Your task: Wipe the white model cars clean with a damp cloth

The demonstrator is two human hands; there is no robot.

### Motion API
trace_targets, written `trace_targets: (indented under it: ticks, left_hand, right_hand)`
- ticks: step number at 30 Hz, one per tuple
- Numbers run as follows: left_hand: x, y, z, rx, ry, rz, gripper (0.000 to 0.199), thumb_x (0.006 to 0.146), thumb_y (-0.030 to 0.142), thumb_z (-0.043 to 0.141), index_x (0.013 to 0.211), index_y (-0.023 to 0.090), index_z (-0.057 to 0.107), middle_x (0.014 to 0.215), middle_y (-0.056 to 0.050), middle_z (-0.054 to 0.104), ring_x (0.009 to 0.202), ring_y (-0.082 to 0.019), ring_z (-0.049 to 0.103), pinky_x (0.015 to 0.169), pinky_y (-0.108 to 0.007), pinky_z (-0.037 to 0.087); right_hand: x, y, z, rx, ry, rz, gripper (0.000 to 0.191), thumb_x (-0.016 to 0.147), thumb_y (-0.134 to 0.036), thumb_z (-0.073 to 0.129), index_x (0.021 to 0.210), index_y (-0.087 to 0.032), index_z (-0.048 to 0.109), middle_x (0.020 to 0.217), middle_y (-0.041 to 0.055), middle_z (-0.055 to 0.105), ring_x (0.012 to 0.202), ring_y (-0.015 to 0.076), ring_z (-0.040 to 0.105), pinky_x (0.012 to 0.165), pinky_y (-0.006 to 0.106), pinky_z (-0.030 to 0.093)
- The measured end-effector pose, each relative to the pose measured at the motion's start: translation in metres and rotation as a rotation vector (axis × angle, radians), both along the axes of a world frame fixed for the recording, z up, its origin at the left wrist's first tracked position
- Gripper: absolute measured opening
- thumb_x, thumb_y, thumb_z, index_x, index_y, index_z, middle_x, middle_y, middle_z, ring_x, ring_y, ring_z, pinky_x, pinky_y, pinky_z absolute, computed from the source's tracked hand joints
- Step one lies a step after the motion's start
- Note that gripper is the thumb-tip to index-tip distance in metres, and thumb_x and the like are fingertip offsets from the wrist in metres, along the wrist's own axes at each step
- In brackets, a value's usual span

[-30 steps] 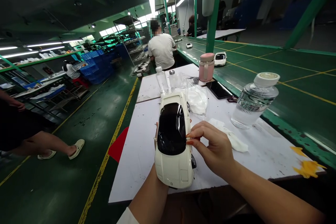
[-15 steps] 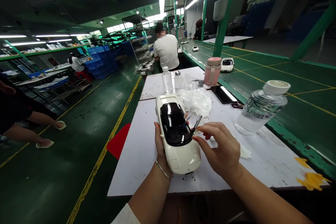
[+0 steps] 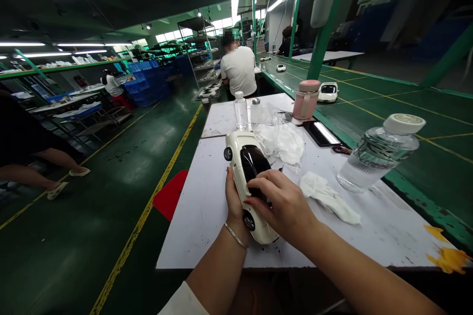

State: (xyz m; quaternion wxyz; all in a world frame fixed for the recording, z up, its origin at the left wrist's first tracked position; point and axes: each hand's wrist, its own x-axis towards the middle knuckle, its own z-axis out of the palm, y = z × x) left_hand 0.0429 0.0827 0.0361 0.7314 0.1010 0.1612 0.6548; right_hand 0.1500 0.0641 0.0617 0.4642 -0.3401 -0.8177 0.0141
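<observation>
A white model car (image 3: 240,177) with a dark roof and windows is tilted over the white table (image 3: 195,211), its wheeled side showing. My left hand (image 3: 235,202) is wrapped round the car's left side and underside. Across the car from the right reaches my right hand (image 3: 283,202), its thumb and forefinger pinched at the car's near side, by the front of the window. Whatever small part lies between those fingertips is hidden. Right of the car, a crumpled white cloth (image 3: 327,197) rests on the table.
Behind the car are clear plastic bags (image 3: 283,140), a small bottle (image 3: 241,110), a pink flask (image 3: 306,101) and a phone (image 3: 322,134). A large water bottle (image 3: 380,152) stands right. A person (image 3: 239,71) sits ahead; another's legs show at left.
The car has rolled so its wheeled side shows. My right hand has moved left, from the car's right side across to its left side. The person at left has shifted.
</observation>
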Motion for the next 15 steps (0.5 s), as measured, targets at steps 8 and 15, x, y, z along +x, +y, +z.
trace_targets:
  ticks: [8, 15]
  left_hand:
    - [-0.0026, 0.0055, -0.0009, -0.01, 0.075, 0.02, 0.047, 0.094, 0.058, 0.053, 0.104, 0.016, 0.074, 0.089, -0.004, 0.072, 0.088, -0.022, 0.069, 0.089, -0.033, 0.054]
    - [-0.0026, 0.0033, 0.0023, 0.016, 0.036, 0.006, 0.042, 0.097, 0.053, 0.052, 0.1, 0.018, 0.074, 0.09, -0.003, 0.073, 0.085, -0.018, 0.069, 0.086, -0.029, 0.055]
  right_hand:
    - [-0.0005, 0.0003, 0.0022, -0.146, -0.008, -0.035, 0.01, 0.083, -0.015, 0.073, 0.09, -0.02, 0.068, 0.089, 0.0032, 0.068, 0.077, 0.017, 0.064, 0.064, 0.029, 0.051]
    - [-0.0005, 0.0023, -0.0032, -0.084, 0.051, 0.029, 0.006, 0.089, -0.014, 0.063, 0.085, -0.018, 0.066, 0.085, 0.0031, 0.064, 0.068, 0.0123, 0.06, 0.058, 0.025, 0.048]
